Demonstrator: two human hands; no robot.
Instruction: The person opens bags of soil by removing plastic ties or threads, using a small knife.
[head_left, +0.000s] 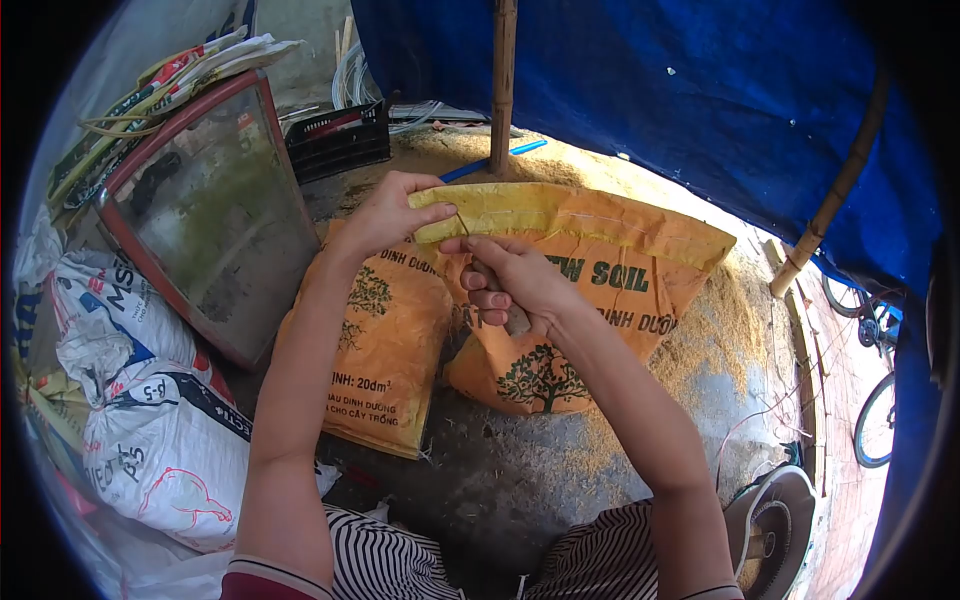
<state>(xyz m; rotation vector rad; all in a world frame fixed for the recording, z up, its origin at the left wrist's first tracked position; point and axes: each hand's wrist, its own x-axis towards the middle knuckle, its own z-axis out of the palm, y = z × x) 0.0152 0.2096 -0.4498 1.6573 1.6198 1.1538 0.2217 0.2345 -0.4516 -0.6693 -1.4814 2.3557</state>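
My left hand (393,215) pinches the yellow folded top edge of an orange soil bag (620,250) at its left corner. The bag's mouth stretches out to the right, with a line of stitching along it. Just below that corner, my right hand (505,280) is closed around the dull brown handle of a thin pointed tool (516,320). Its slim metal part reaches up to the bag's edge near my left thumb; its exact kind is hard to tell. A second, filled orange soil bag (385,350) stands close on the left, partly behind my left forearm.
A red-framed glass panel (215,190) leans at the left, with white printed sacks (170,450) below. A black crate (340,140) sits behind. Loose husks (725,340) cover the floor at right. Bamboo poles (503,90) stand before a blue tarp (680,110); a bucket (785,520) is lower right.
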